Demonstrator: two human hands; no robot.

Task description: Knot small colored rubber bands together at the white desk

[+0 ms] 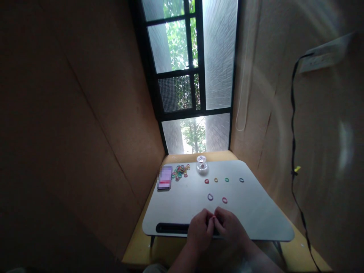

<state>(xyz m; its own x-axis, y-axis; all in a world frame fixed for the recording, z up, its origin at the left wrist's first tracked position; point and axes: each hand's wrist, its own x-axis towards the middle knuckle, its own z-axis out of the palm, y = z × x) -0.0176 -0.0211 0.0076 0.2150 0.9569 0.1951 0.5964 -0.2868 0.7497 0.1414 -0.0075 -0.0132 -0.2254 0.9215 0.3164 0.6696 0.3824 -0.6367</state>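
My left hand [200,229] and my right hand [229,226] meet over the front edge of the white table [182,206], fingertips pinched together. A tiny bit of red shows between them; what it belongs to is too small to make out. Just beyond my hands lie a purple ring [210,197] and a pink ring [224,200]. Farther back, a red ring [206,181], a yellow ring [216,180], a green ring [226,179] and a dark blue ring [241,180] form a row.
A pile of colourful rings [181,171] sits at the back left beside a blurred phone-like object [165,177]. Behind the row stands a clear plastic container [202,166]. A black slot [172,228] runs along the front edge. A cable [293,140] hangs at the right.
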